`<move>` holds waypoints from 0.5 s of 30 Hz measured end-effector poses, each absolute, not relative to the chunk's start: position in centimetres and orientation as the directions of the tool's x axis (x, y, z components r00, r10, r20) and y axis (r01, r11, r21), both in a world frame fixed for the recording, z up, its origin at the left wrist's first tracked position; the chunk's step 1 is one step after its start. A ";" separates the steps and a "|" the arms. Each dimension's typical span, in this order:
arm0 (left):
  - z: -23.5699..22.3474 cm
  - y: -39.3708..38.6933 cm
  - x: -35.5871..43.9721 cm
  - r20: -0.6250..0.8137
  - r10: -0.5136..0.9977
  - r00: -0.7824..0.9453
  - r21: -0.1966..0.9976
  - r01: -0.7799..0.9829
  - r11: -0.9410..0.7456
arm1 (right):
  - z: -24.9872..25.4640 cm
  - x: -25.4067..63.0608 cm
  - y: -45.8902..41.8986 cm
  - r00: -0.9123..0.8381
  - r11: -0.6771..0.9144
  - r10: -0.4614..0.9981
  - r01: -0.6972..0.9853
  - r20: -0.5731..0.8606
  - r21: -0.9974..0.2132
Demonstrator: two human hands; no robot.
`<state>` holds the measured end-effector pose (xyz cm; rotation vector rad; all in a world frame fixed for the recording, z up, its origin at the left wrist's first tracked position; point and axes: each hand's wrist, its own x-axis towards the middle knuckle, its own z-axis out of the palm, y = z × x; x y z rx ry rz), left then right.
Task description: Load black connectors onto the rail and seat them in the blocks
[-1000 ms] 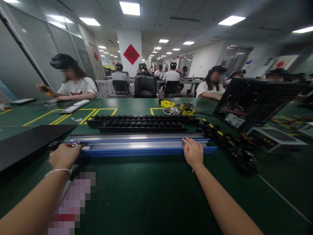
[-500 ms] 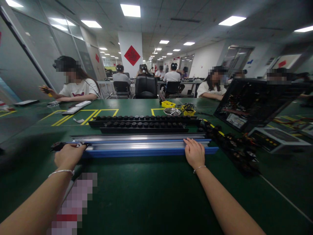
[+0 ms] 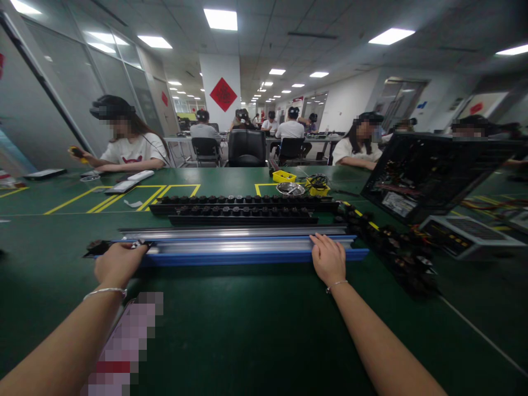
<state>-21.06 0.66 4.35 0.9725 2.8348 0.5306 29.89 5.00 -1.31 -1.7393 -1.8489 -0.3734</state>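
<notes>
A long blue rail (image 3: 247, 256) with a silvery inner channel lies crosswise in front of me. At its left end, my left hand (image 3: 119, 260) has its fingers closed on a small black part (image 3: 143, 245) with a shiny metal bit, set in the channel. The palm side of that hand is hidden. Another dark piece (image 3: 98, 247) pokes out just beyond the rail's left end. My right hand (image 3: 329, 257) grips the rail near its right end, fingers bent over the top. Directly behind lies a second rail (image 3: 231, 231), black-edged and silver inside.
Farther back lie two black rails (image 3: 243, 214) filled with round black parts. Right of them are a row of loose black parts (image 3: 388, 245), a grey power supply (image 3: 470, 235) and an open computer case (image 3: 433, 176). A metal dish (image 3: 290, 188) and yellow bins (image 3: 284, 176) stand behind. People sit across the table.
My left hand has shifted slightly right along the rail, still closed on the black part. The right hand and the blue rail have stayed put.
</notes>
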 end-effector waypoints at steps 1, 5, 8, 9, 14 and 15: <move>4.4 0.7 -21.0 0.018 0.615 -0.788 0.355 0.580 0.733 | -1.3 29.9 5.0 0.006 0.115 0.819 0.978 0.574 -0.175; 4.4 0.7 -20.7 0.019 0.625 -0.780 0.357 0.589 0.725 | -1.3 29.9 5.1 -0.002 0.120 0.817 0.979 0.577 -0.168; 4.4 0.7 -20.7 0.019 0.632 -0.775 0.360 0.595 0.719 | -1.4 30.0 5.2 0.000 0.121 0.817 0.978 0.576 -0.170; 4.3 0.8 -20.7 0.017 0.634 -0.773 0.360 0.596 0.717 | -1.5 30.0 5.2 0.001 0.120 0.817 0.978 0.576 -0.172; 4.3 0.9 -20.7 0.012 0.635 -0.773 0.357 0.596 0.719 | -1.4 30.0 5.2 0.001 0.120 0.815 0.978 0.579 -0.171; 4.3 0.9 -20.7 0.013 0.635 -0.773 0.357 0.596 0.719 | -1.4 30.0 5.1 0.001 0.120 0.815 0.978 0.580 -0.170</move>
